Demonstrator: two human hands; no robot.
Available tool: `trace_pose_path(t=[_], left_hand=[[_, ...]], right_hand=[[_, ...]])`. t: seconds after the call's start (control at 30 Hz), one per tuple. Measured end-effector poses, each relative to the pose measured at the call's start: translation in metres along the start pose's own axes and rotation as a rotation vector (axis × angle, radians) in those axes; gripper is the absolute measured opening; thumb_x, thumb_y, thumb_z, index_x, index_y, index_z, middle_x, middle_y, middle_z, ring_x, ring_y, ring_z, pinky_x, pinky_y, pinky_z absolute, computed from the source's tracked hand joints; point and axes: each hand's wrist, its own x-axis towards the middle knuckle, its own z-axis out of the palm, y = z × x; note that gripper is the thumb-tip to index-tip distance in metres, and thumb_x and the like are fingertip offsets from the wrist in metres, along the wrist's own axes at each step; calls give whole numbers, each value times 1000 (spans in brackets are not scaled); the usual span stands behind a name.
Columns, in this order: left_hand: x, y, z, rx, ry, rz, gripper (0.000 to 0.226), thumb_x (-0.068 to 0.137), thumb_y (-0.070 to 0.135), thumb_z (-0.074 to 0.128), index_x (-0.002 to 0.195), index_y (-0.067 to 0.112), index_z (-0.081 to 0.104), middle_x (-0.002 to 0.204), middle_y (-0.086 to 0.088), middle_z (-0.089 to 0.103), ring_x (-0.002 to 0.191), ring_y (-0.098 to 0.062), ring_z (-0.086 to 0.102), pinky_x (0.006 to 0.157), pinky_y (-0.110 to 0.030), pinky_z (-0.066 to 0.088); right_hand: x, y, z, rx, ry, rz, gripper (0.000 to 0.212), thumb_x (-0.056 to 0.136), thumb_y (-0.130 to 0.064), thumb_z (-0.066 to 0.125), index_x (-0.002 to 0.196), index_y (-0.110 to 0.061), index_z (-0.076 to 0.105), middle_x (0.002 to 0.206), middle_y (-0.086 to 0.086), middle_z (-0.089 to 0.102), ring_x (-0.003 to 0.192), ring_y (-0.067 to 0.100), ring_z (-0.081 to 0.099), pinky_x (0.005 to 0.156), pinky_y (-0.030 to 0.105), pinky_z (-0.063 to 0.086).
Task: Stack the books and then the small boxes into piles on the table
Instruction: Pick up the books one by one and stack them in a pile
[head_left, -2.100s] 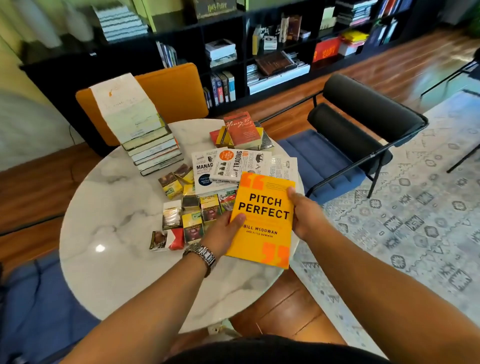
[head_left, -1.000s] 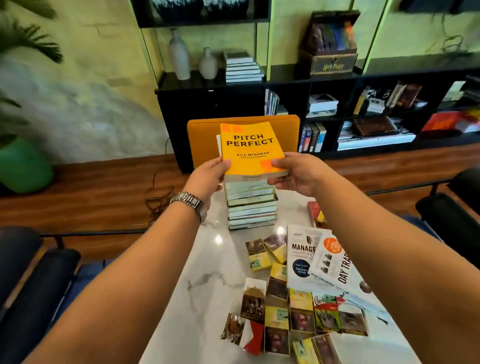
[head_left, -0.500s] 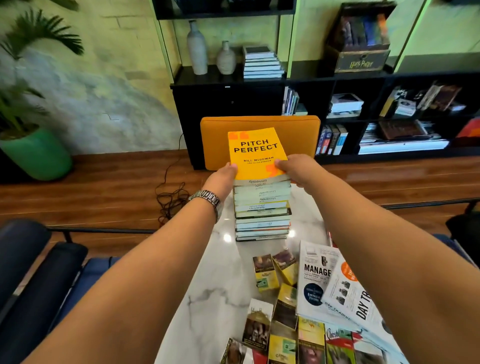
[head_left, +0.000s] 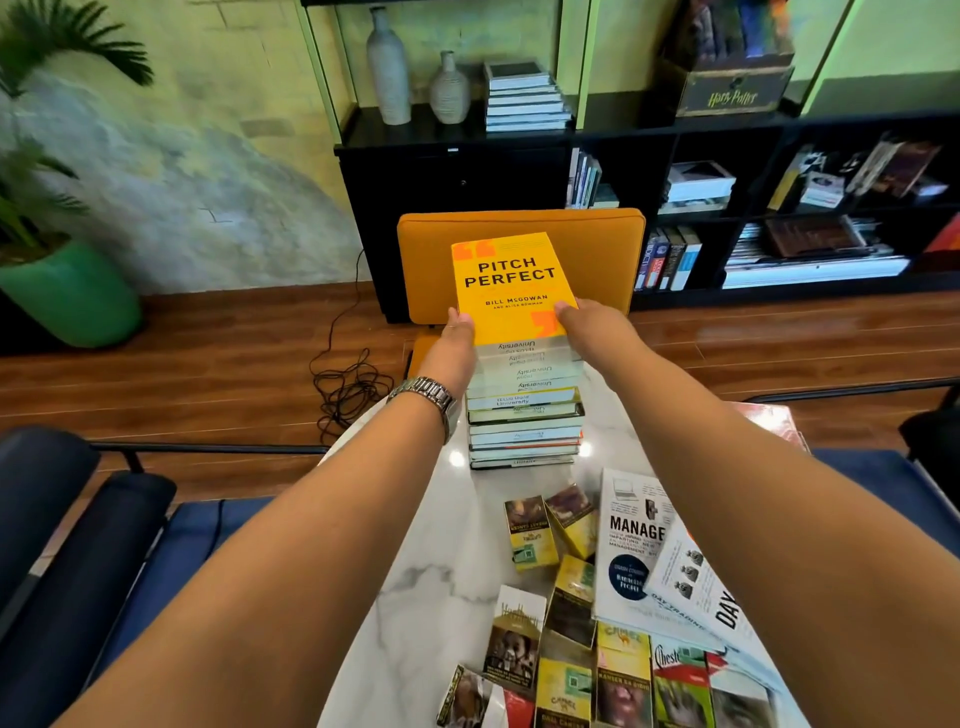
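The yellow book (head_left: 511, 288), which two seconds ago was held low over the near table edge, now lies on top of the book pile (head_left: 524, 405) in the centre of the frame, just in front of the orange chair (head_left: 519, 221). The left hand (head_left: 457, 343) and the right hand (head_left: 587, 325) are pressed against its near corners with thumbs on the cover — a light hold, squaring it with the books below. The pile has grown by one, but the two white books (head_left: 654, 561) at lower right and the small boxes (head_left: 566, 623) scattered on the marble table (head_left: 415, 597) are not yet stacked.
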Motion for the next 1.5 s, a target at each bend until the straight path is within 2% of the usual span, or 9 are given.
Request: trace_pose_path(t=[0.23, 0.43, 0.6, 0.83, 0.97, 1.13, 1.27, 1.4, 1.5], left_hand=[[5, -7, 1, -79, 10, -5, 54, 97, 52, 27, 149, 40, 18, 156, -1, 28, 140, -28, 32, 117, -49, 23], [5, -8, 2, -133, 9, -80, 66, 94, 62, 23, 148, 25, 31, 149, 0, 39, 136, -24, 37, 116, -46, 24], [-23, -25, 10, -158, -16, -143, 107, 61, 93, 32, 149, 32, 25, 156, 4, 27, 142, -24, 30, 111, -45, 27], [-67, -83, 42, 121, -74, -217, 94, 75, 78, 41, 146, 17, 32, 150, -8, 38, 134, -31, 40, 111, -48, 33], [-98, -106, 74, 203, -185, -245, 67, 90, 53, 50, 141, 10, 42, 145, -12, 44, 132, -30, 42, 111, -45, 34], [-135, -124, 128, 314, -331, -322, 50, 94, 46, 47, 128, 10, 54, 127, -10, 57, 119, -31, 54, 99, -41, 46], [-175, -134, 175, 202, -425, -489, 45, 97, 41, 46, 130, 10, 50, 122, -9, 55, 91, -19, 57, 61, -24, 42], [-207, -151, 211, 149, -503, -599, 28, 97, 42, 45, 102, 17, 55, 110, -3, 54, 86, -17, 52, 62, -25, 37], [-219, -163, 227, 111, -443, -591, 30, 96, 43, 48, 112, 18, 55, 112, -3, 57, 82, -15, 54, 61, -25, 38]], right_hand=[[0, 4, 2, -35, 47, -10, 43, 101, -36, 34, 124, -9, 57, 125, 17, 59, 116, 37, 52, 96, 40, 43], [-6, 6, 1, -23, 5, 72, 51, 102, -42, 23, 135, -12, 49, 102, 13, 57, 106, 30, 48, 85, 44, 42], [-38, 25, -7, 291, -4, 315, 69, 97, -62, 18, 137, -14, 46, 132, 7, 54, 99, 26, 56, 91, 43, 41], [-106, 113, -34, 295, 13, 354, 49, 98, -53, 35, 113, -13, 59, 96, 2, 59, 85, 20, 57, 94, 43, 47], [-154, 169, -50, 299, 35, 326, 23, 97, -33, 48, 107, -14, 57, 111, 10, 61, 97, 23, 56, 93, 44, 44], [-192, 238, -68, 53, 94, 366, 26, 97, -33, 48, 104, -14, 64, 103, 11, 68, 76, 18, 57, 66, 30, 44], [-205, 284, -78, -264, 79, 352, 37, 93, -37, 53, 126, -22, 61, 125, 10, 62, 107, 29, 58, 90, 38, 48], [-205, 310, -89, -497, -55, 335, 71, 85, -41, 65, 147, -26, 34, 154, 3, 33, 134, 30, 39, 110, 45, 35], [-203, 319, -94, -458, -107, 322, 81, 78, -43, 72, 146, -25, 34, 152, 2, 38, 132, 29, 41, 109, 46, 36]])
